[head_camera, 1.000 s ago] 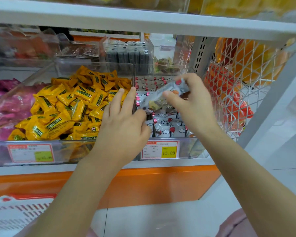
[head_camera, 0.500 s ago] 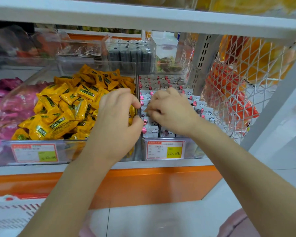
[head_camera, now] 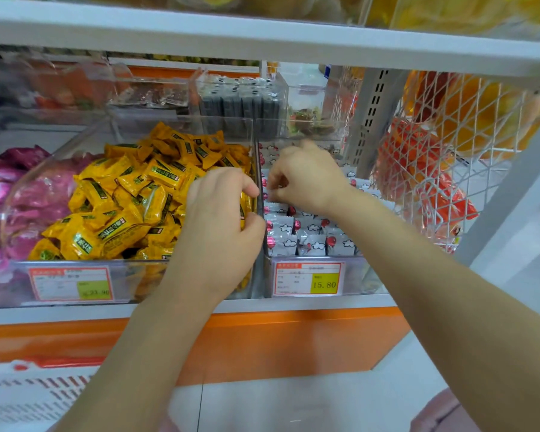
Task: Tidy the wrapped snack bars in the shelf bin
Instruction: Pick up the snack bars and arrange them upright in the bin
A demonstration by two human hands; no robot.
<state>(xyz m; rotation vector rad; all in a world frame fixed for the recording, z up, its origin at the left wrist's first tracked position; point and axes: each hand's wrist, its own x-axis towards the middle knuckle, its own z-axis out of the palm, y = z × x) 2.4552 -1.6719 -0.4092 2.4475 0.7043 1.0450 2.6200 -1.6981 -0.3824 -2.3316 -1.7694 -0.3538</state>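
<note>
**Q:** Where are the snack bars?

**A:** The grey-white wrapped snack bars [head_camera: 296, 236], printed with clouds and red marks, stand in rows inside a clear shelf bin [head_camera: 353, 275]. The right hand [head_camera: 306, 179] is down among them, knuckles up, fingers curled together onto the wrappers near the bin's left wall. Whether it clamps 1 bar or only presses on the row cannot be told; the fingertips are hidden.

**Q:** And the other hand?

**A:** The left hand [head_camera: 222, 219] sits just left of that grip, across the clear divider [head_camera: 258, 182] between 2 bins. Its fingers are bent loosely inward over the wall's top edge, thumb side touching the divider; nothing shows in it.

**Q:** What surrounds them?

**A:** Below the right hand, on the bin's front, is a red-bordered price tag [head_camera: 307, 279] reading 15.80. Left of the left hand, a heap of yellow wrapped sweets [head_camera: 122, 194] fills the next bin, with pink packets [head_camera: 0, 194] farther left. Right of the grip hangs a white wire basket [head_camera: 449, 157] holding orange bags. A white shelf [head_camera: 262, 42] runs above.
</note>
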